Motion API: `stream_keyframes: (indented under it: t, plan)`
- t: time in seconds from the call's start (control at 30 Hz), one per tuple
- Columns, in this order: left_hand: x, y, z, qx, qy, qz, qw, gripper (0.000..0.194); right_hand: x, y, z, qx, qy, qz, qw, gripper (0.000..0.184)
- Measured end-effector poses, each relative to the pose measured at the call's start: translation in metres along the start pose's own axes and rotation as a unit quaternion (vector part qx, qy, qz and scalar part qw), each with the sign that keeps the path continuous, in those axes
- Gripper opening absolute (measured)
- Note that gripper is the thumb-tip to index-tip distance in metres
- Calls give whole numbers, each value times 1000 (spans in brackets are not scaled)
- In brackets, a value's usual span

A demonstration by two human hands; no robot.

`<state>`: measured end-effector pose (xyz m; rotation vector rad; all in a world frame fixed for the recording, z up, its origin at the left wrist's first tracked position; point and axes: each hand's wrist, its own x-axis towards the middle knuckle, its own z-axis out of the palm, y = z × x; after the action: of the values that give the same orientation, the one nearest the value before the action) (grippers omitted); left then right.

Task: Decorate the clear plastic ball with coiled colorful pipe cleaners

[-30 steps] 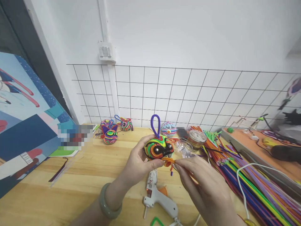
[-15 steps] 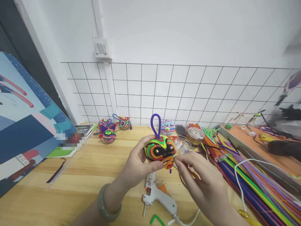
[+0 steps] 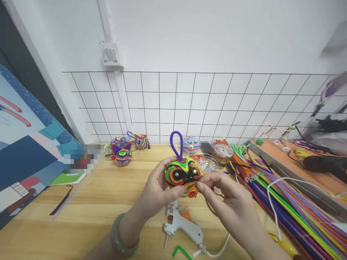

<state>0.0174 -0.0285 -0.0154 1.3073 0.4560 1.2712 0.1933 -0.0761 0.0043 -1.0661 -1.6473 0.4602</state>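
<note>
1. Take the decorated ball (image 3: 181,177) as the clock centre, with 12 o'clock pointing away from you; it is raised above the table (image 3: 108,213).
2. Your left hand (image 3: 159,193), at 8 o'clock, is curled around the ball, thumb across its lower front.
3. Your right hand (image 3: 230,198), at 4 o'clock, has thumb and forefinger nearly together at the ball's edge; whether they grip anything cannot be told.
4. The ball carries a purple loop (image 3: 176,133) at 12 o'clock and an orange coil (image 3: 192,194) at 5 o'clock.
5. At 6 o'clock, the glue gun (image 3: 187,226) lies on the table; a bent green piece (image 3: 181,250) lies nearer you.
6. At 2 o'clock, see the spool (image 3: 222,151).
7. Between 3 and 4 o'clock, fuzzy stems (image 3: 287,209) lie bundled.
8. Between 9 and 10 o'clock, a cat-eared ornament (image 3: 123,157) rests near a fish-shaped ornament (image 3: 141,142).
</note>
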Motion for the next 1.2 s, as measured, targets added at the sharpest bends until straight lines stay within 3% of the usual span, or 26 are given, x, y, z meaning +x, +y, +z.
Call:
stream_keyframes:
  t: [0.4,0.63,1.2]
  plan:
    - [1,-8,-1,-18,-12,-44,999,53,5,7,0,121,-48,159,979,20]
    - [2,-5,3,-112,-37,-75,990,59,7,11,2,104,-28,147,983,19]
    - [3,-4,7,-101,4,-88,991,53,5,13,7,130,-50,177,974,22]
